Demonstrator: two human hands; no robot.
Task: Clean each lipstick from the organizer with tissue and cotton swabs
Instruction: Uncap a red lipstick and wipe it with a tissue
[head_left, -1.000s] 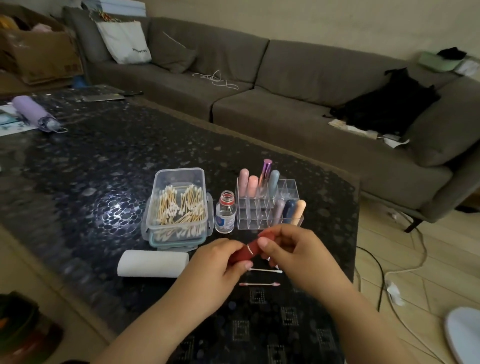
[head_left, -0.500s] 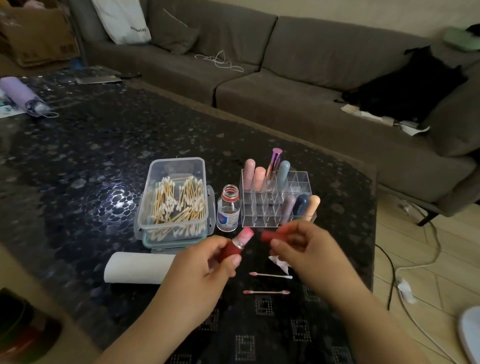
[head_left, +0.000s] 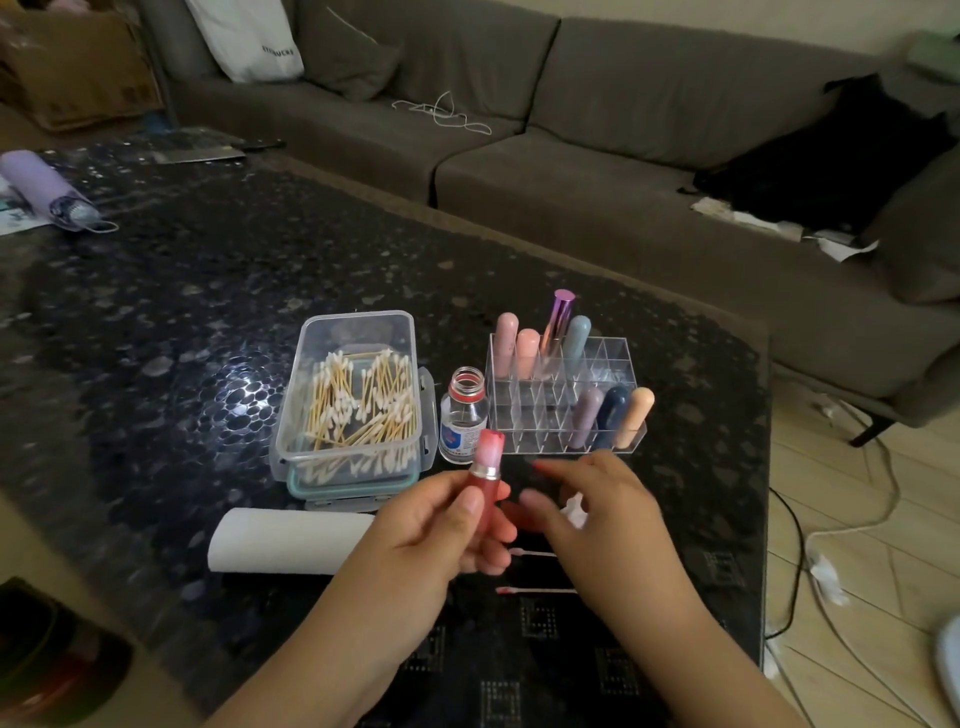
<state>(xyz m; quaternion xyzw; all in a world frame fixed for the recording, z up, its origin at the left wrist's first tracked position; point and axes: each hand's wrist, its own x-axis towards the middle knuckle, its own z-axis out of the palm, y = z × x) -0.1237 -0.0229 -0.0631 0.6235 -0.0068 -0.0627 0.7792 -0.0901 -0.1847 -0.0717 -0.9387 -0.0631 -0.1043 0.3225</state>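
Note:
My left hand (head_left: 441, 525) holds a red lipstick (head_left: 485, 483) upright, uncapped, with its pink bullet showing. My right hand (head_left: 602, 514) hovers just right of it, palm down and motion-blurred; a reddish smear under its fingers may be the cap, but I cannot tell. Behind them the clear organizer (head_left: 613, 358) holds several capped lipsticks along its back left and front right. Left of it stand an open small bottle (head_left: 464, 415) and a clear box of cotton swabs (head_left: 353, 395). A tissue roll (head_left: 285, 540) lies in front. Two used swabs (head_left: 535, 591) and a crumpled tissue (head_left: 574, 512) lie below my right hand.
The dark patterned table (head_left: 208, 291) ends at its right edge near my right arm, with cables on the floor (head_left: 831, 535) beyond. A grey sofa (head_left: 623, 171) runs behind the table. A purple folded umbrella (head_left: 44, 189) lies at the far left.
My right hand pulled the red cap off the lipstick and moved down to the right toward the table. My left hand raised the open lipstick upright.

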